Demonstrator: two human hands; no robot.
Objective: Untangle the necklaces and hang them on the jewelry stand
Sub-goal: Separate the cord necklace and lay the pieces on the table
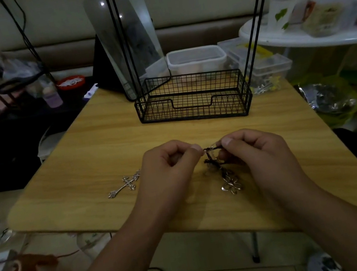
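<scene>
A knot of dark necklace cords [211,161] hangs between my two hands above the wooden table [109,151]. My left hand [168,167] pinches one end of the cords at its fingertips. My right hand [258,152] pinches the other end close by. A silver flower pendant [231,184] dangles from the knot and rests on the table. A silver cross pendant [125,184] lies flat to the left of my left hand. The black wire jewelry stand [192,99] is at the far side, with its basket base and tall posts; its hooks show at the top edge.
A tilted mirror [126,42] leans behind the stand. Clear plastic boxes [196,60] sit behind and right of it. A white round table [312,35] with jars is at the far right. Clutter fills the left side. The table's near edge is below my wrists.
</scene>
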